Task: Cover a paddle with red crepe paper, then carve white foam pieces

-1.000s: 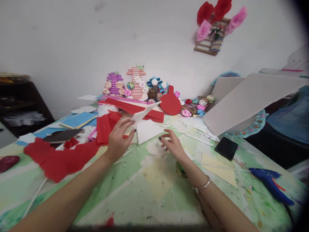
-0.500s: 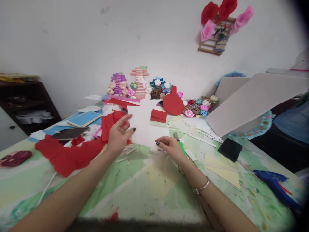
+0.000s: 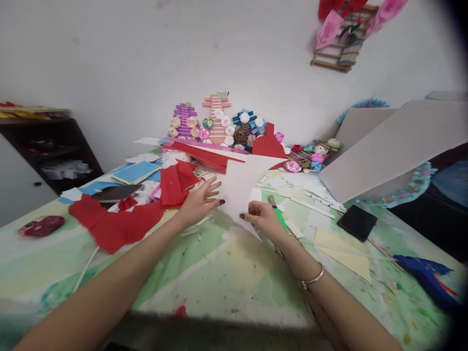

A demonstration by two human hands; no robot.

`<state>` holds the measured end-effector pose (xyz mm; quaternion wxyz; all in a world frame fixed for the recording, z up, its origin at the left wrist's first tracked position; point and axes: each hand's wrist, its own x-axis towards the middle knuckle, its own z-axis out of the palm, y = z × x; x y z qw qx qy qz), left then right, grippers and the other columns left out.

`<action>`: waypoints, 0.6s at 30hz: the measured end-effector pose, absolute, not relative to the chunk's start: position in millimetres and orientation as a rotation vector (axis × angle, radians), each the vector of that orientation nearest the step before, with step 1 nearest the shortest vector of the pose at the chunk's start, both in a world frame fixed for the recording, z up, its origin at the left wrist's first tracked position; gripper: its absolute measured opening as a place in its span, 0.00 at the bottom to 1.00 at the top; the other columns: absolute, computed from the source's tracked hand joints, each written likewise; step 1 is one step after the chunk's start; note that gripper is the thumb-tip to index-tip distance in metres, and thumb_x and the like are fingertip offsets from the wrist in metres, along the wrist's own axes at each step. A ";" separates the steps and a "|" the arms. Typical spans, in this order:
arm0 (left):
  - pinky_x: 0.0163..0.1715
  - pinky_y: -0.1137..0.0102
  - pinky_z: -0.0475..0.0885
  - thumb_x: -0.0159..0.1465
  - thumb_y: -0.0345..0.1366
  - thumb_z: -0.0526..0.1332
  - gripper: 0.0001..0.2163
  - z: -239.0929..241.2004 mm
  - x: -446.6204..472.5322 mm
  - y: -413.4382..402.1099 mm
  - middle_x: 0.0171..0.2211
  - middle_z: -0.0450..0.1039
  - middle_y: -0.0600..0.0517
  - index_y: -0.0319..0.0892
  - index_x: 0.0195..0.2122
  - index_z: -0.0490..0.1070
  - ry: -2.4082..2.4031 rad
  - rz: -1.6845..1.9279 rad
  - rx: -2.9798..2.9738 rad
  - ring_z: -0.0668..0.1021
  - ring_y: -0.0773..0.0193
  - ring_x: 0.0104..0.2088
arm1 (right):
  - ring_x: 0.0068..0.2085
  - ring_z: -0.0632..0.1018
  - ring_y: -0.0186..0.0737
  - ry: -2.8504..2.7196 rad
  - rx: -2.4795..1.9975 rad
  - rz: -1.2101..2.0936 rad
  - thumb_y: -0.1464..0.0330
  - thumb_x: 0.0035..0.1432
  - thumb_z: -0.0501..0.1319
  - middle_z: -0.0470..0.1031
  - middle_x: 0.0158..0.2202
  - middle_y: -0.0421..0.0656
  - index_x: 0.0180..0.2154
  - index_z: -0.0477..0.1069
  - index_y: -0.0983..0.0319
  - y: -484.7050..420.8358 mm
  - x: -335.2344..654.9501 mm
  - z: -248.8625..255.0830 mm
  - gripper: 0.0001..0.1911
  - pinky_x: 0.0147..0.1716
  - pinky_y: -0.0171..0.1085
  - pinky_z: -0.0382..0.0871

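A white paper sheet [image 3: 239, 185] is tilted up off the table in front of me. My right hand [image 3: 265, 222] pinches its lower right edge between thumb and fingers. At the sheet's left side, my left hand [image 3: 199, 200] has its fingers spread and grips nothing; whether a fingertip touches the edge I cannot tell. Beside my right hand lies a green-handled cutter [image 3: 281, 218], partly covered by the wrist. Behind the sheet, a red round cutout with a stem [image 3: 268, 144] is half hidden.
Red crumpled sheets [image 3: 117, 222] and blue card [image 3: 137, 175] lie left. Right are a black flat rectangle [image 3: 357, 223], cream paper [image 3: 343, 256] and a blue glue gun [image 3: 424, 278]. Large grey boards [image 3: 387, 141] lean at the right. Flower-decorated guitar shapes [image 3: 216, 122] line the wall.
The white sheet has turned and swung up, covering the small red folded piece. My left hand has come off its face, fingers spreading. The view has shifted slightly left.
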<state>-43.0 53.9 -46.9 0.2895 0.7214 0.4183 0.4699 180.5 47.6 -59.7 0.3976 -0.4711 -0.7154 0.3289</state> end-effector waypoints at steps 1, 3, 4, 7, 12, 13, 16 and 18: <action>0.44 0.59 0.71 0.55 0.43 0.62 0.29 -44.5 -46.7 54.4 0.53 0.67 0.38 0.40 0.56 0.59 1.192 1.185 2.037 0.73 0.52 0.49 | 0.23 0.66 0.31 -1.737 -1.203 0.820 0.62 0.47 0.61 0.65 0.20 0.35 0.22 0.65 0.61 50.2 184.0 -58.9 0.11 0.21 0.30 0.59; 0.45 0.59 0.69 0.54 0.45 0.63 0.21 -40.2 -53.7 54.1 0.45 0.72 0.43 0.39 0.46 0.68 1.239 0.904 2.287 0.74 0.53 0.46 | 0.24 0.68 0.33 -1.590 -1.214 0.792 0.60 0.49 0.59 0.68 0.22 0.37 0.27 0.67 0.62 55.8 192.3 -56.8 0.11 0.22 0.31 0.60; 0.45 0.61 0.68 0.53 0.44 0.64 0.19 -39.0 -56.2 53.3 0.43 0.73 0.45 0.40 0.43 0.70 1.205 0.759 2.385 0.74 0.54 0.45 | 0.25 0.69 0.33 -1.538 -1.218 0.787 0.60 0.50 0.58 0.69 0.23 0.38 0.29 0.68 0.62 58.4 196.4 -55.7 0.11 0.22 0.31 0.61; 0.45 0.64 0.66 0.54 0.40 0.63 0.15 -39.8 -57.5 49.7 0.43 0.71 0.47 0.43 0.42 0.72 1.056 0.484 2.561 0.72 0.57 0.44 | 0.25 0.71 0.35 -1.481 -1.222 0.811 0.59 0.51 0.57 0.72 0.25 0.40 0.34 0.70 0.63 63.1 204.8 -53.9 0.14 0.21 0.31 0.64; 0.36 0.71 0.66 0.55 0.32 0.56 0.05 -42.8 -54.4 48.6 0.31 0.71 0.50 0.41 0.30 0.72 1.042 0.312 2.573 0.72 0.63 0.34 | 0.18 0.71 0.33 -1.495 -1.188 0.925 0.59 0.52 0.57 0.70 0.20 0.37 0.40 0.70 0.64 62.1 204.4 -54.4 0.17 0.16 0.31 0.64; 0.33 0.72 0.65 0.54 0.30 0.55 0.05 -41.6 -57.0 49.4 0.28 0.70 0.51 0.40 0.27 0.70 1.066 0.273 2.546 0.72 0.64 0.31 | 0.17 0.71 0.33 -1.499 -1.178 0.943 0.59 0.52 0.57 0.70 0.19 0.37 0.41 0.70 0.64 61.2 203.3 -54.1 0.18 0.15 0.30 0.64; 0.26 0.73 0.63 0.50 0.29 0.55 0.05 -35.2 -74.6 52.2 0.25 0.70 0.52 0.41 0.25 0.69 1.243 0.145 2.419 0.72 0.64 0.26 | 0.17 0.73 0.33 -1.494 -1.188 0.979 0.59 0.52 0.58 0.72 0.22 0.38 0.46 0.68 0.63 58.3 201.0 -51.7 0.22 0.15 0.30 0.64; 0.25 0.72 0.62 0.46 0.27 0.54 0.06 -30.6 -91.1 54.3 0.24 0.71 0.52 0.41 0.23 0.69 1.394 0.077 2.370 0.72 0.62 0.26 | 0.16 0.73 0.33 -1.494 -1.220 1.007 0.58 0.52 0.57 0.73 0.23 0.39 0.50 0.66 0.62 56.6 200.6 -49.6 0.25 0.13 0.30 0.64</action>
